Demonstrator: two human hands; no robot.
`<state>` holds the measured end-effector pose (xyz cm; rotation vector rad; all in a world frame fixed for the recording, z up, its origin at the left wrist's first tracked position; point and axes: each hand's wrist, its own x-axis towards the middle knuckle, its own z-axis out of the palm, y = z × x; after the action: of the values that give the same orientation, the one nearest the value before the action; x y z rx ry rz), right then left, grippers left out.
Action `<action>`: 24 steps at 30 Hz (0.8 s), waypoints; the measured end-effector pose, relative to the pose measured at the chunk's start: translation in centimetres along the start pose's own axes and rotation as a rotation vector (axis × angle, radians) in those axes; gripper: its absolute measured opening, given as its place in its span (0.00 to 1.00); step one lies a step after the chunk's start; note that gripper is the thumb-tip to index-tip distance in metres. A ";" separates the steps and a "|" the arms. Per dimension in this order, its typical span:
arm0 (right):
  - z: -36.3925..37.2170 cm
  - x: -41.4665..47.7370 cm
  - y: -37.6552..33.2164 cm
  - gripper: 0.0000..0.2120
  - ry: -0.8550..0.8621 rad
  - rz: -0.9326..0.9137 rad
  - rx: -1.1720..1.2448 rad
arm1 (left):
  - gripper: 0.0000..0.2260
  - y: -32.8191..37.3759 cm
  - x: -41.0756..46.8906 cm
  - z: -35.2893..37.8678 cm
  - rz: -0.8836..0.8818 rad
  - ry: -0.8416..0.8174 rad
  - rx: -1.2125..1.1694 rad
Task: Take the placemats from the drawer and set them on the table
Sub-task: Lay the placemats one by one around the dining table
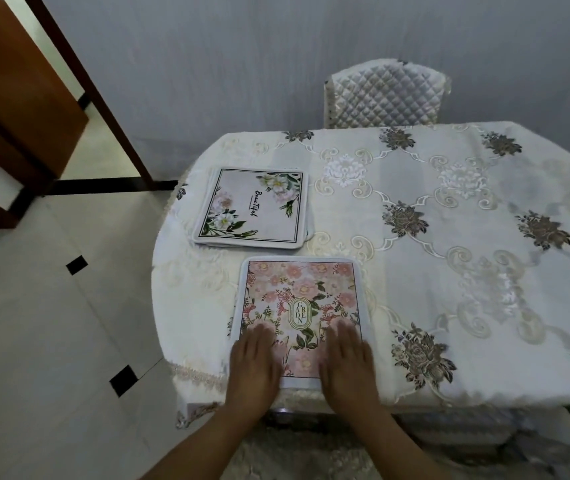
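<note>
A pink floral placemat (302,292) marked "Garden" lies flat at the near edge of the table (449,237). My left hand (254,362) rests palm down on its near left corner, fingers together and flat. My right hand (347,362) presses flat on its near right corner. Neither hand grips anything. Further back on the left lies a stack of placemats (254,207); the top one is white with green and white flowers and the word "Beautiful". No drawer is in view.
The table wears a cream embroidered cloth with dark flower motifs. A quilted chair (385,95) stands at the far side against the grey wall. A brown wooden door and frame (16,98) are at the left, over a white tiled floor.
</note>
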<state>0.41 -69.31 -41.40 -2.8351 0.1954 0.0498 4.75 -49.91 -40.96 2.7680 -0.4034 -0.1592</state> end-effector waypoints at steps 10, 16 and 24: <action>3.6 2.2 -2.5 0.29 -0.178 -0.100 -0.093 | 0.26 0.1 2.3 2.7 0.121 -0.152 0.137; 2.6 1.2 1.2 0.31 -0.110 -0.033 -0.052 | 0.24 -3.4 1.4 1.5 0.100 -0.146 0.129; 1.3 3.2 2.4 0.30 -0.140 0.025 0.034 | 0.26 -4.2 2.4 1.4 0.076 -0.173 0.047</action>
<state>3.23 -71.66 -43.51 -2.7823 0.1988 0.2470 7.88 -47.28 -43.83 2.7890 -0.5619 -0.3765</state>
